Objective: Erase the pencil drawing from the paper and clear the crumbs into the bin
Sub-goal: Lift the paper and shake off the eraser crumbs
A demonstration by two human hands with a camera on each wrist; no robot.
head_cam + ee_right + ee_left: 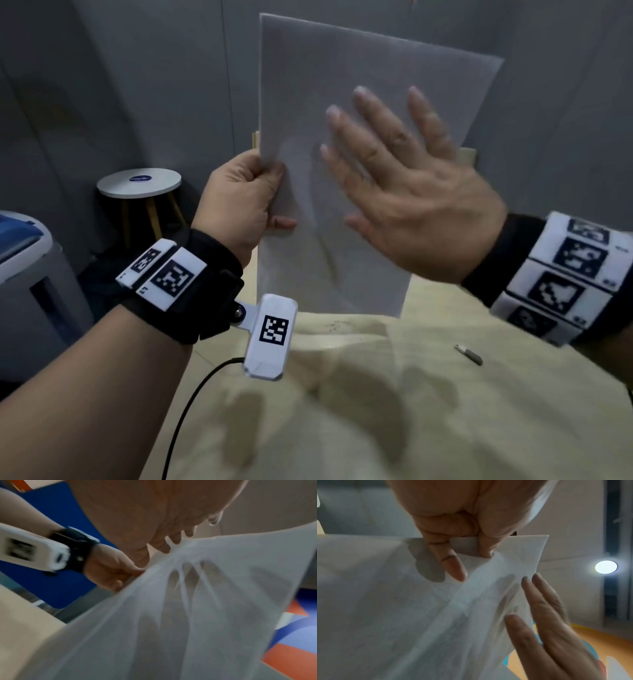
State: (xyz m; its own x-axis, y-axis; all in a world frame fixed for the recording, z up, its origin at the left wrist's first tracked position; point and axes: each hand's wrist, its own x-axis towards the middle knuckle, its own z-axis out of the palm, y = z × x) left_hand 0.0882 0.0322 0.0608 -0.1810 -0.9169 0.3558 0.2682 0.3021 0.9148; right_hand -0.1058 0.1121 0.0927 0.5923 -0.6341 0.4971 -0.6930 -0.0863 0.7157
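A white sheet of paper is held upright above the beige table. My left hand pinches its left edge between thumb and fingers; the left wrist view shows the same pinch on the paper. My right hand is flat with straight, spread fingers against the near face of the sheet, blurred by motion. In the right wrist view the fingertips touch the paper and cast shadows on it. A few dark crumbs lie on the table just under the sheet's lower edge.
A small grey eraser-like piece lies on the table at the right. A grey bin with a blue lid stands at the left on the floor, next to a round white stool. A black cable hangs from my left wrist.
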